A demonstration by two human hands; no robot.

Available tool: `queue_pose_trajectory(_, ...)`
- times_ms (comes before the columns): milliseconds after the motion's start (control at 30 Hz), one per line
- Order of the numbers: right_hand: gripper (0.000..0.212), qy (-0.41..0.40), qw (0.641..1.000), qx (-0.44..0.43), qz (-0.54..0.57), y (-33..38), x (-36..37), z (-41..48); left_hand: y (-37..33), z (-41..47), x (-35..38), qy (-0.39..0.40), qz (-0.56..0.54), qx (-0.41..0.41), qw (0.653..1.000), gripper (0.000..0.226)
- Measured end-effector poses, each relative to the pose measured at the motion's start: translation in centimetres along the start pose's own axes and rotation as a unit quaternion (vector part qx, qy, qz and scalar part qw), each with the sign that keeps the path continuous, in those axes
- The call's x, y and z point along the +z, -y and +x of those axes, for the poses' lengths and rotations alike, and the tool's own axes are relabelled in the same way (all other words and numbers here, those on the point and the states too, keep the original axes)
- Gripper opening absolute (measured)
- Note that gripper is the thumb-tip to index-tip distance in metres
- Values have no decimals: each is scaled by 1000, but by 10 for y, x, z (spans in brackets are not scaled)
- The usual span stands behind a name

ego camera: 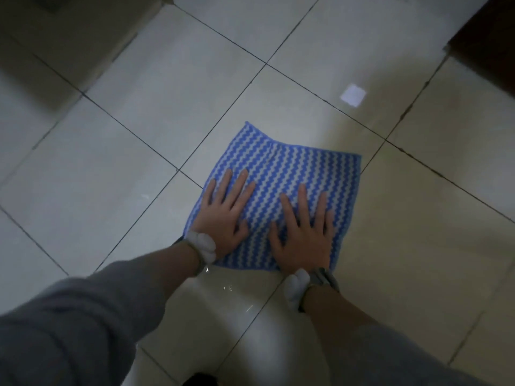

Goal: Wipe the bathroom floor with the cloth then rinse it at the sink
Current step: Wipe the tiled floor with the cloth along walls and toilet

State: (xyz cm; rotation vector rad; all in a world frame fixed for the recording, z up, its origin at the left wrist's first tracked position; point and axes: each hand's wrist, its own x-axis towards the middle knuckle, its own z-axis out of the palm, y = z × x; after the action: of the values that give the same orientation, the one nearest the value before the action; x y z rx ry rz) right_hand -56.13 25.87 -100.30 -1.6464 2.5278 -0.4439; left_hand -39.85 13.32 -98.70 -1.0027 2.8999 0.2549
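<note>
Left hand (pixel 223 215), right hand (pixel 305 235) flat on cloth (pixel 292 174), tiled floor (pixel 139 129)

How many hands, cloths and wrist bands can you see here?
Hands: 2 (left hand, right hand)
Cloths: 1 (blue-and-white cloth)
Wrist bands: 2 (left wrist band, right wrist band)
Total: 5

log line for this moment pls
step: wipe floor | cloth: spread flat on tiled floor | left hand: pressing flat on cloth | right hand: pressing flat on cloth | rinse: not yet done
</note>
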Motion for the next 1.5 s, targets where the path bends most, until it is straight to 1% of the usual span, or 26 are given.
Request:
queue_pose_trajectory(100, 60, -14, 1000, -10, -17, 1, 0, 6, 1, 2, -1, -3, -2, 4, 1000, 71)
queue_pose_trajectory(167, 58, -7, 999, -35, -24, -1, -1, 23, -1, 4, 0, -4, -13, 7, 1000, 71)
queue_pose_trajectory(200, 57, 6, 998, -54, -23, 0, -2, 38, -1, 5, 0, -10, -20, 3, 1000, 70)
queue_pose_trajectory(233, 57, 35, 996, -74, -18, 2, -1, 59, 2, 10, 1, -19, -27, -9, 999, 67)
queue_pose_trajectory(300, 58, 102, 991, -86, -5, 2, 1, 103, 6, 28, 2, -34, -45, -56, 997, 65)
queue_pose_trajectory(400, 58, 89, 988, -125, -13, 6, 14, 145, 13, 51, 1, -60, -78, -160, 982, 67)
queue_pose_trajectory(433, 58, 84, 987, -137, -12, 6, 17, 153, 13, 57, 1, -63, -82, -177, 979, 68)
queue_pose_trajectory(500, 59, 88, 985, -147, -12, 5, 17, 157, 12, 61, 0, -63, -81, -186, 977, 69)
queue_pose_trajectory(600, 58, 69, 986, -153, -19, 2, 10, 136, 8, 38, 2, -65, -86, -200, 974, 63)
queue_pose_trajectory(667, 56, 58, 987, -147, -24, 2, 4, 100, -2, 8, 5, -66, -89, -208, 972, 61)
queue_pose_trajectory(800, 59, 124, 983, -127, -39, 18, -11, 11, -23, -72, 10, -62, -87, -227, 968, 62)
queue_pose_trajectory(900, 58, 157, 976, -145, -52, 27, -9, -9, -46, -111, 19, -47, -85, -260, 961, 63)
queue_pose_trajectory(1000, 58, 145, 973, -167, -64, 27, -1, 0, -54, -97, 22, -28, -72, -260, 962, 69)
queue_pose_trajectory(1067, 57, 137, 972, -177, -71, 26, 1, 8, -46, -71, 21, -39, -72, -253, 964, 73)
queue_pose_trajectory(1133, 57, 131, 975, -167, -70, 28, 3, 17, -34, -44, 18, -40, -80, -252, 964, 73)
queue_pose_trajectory(1200, 56, 120, 981, -138, -72, 36, 7, 27, -25, -17, 15, -44, -78, -261, 961, 73)
queue_pose_trajectory(1300, 59, 103, 989, -68, -84, 53, 11, 51, -18, 21, 13, -63, -76, -290, 952, 71)
queue_pose_trajectory(1367, 67, 138, 989, -12, -55, 63, 13, 68, -9, 38, 13, -77, -87, -300, 947, 70)
queue_pose_trajectory(1400, 70, 153, 987, 5, -43, 67, 13, 73, -3, 43, 13, -80, -87, -300, 947, 70)
queue_pose_trajectory(1433, 69, 151, 988, 10, -38, 70, 14, 76, 2, 46, 13, -82, -88, -297, 947, 70)
queue_pose_trajectory(1467, 68, 138, 990, 11, -37, 71, 15, 78, 5, 49, 13, -80, -88, -287, 951, 72)
queue_pose_trajectory(1500, 66, 107, 993, 16, -38, 70, 17, 78, 5, 52, 12, -74, -86, -276, 954, 74)
